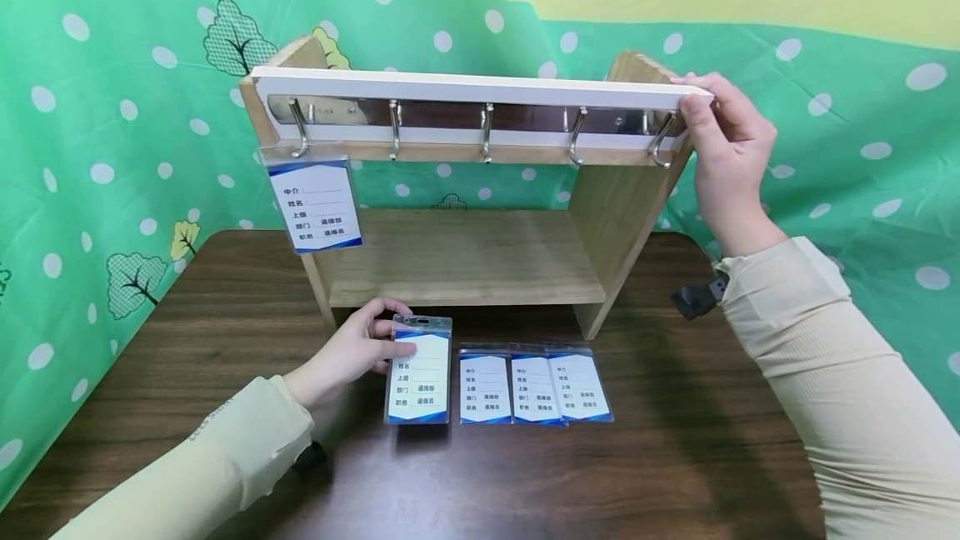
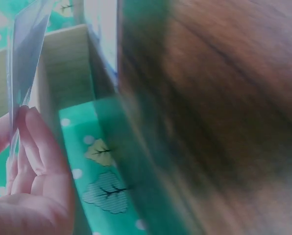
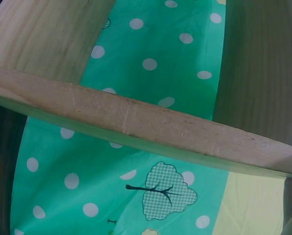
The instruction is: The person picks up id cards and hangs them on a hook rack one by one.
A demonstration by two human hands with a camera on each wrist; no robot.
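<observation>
In the head view my left hand (image 1: 366,342) pinches a badge holder (image 1: 418,382), a clear sleeve with a white and blue card, between thumb and fingers. It is held upright, slot end up, in front of the wooden rack. The left wrist view shows the same badge holder (image 2: 28,54) edge-on between the fingers. My right hand (image 1: 731,136) grips the right end of the rack's white hook board (image 1: 480,90), thumb in front. Another badge holder (image 1: 318,207) hangs from the leftmost hook (image 1: 300,130); the other hooks carry nothing.
Three more badge holders (image 1: 483,386) lie side by side on the dark wood table (image 1: 525,482), right of my left hand, two overlapping. The rack's lower shelf (image 1: 465,261) and right side panel (image 1: 626,223) stand behind them. A green dotted cloth (image 1: 75,148) hangs at the back.
</observation>
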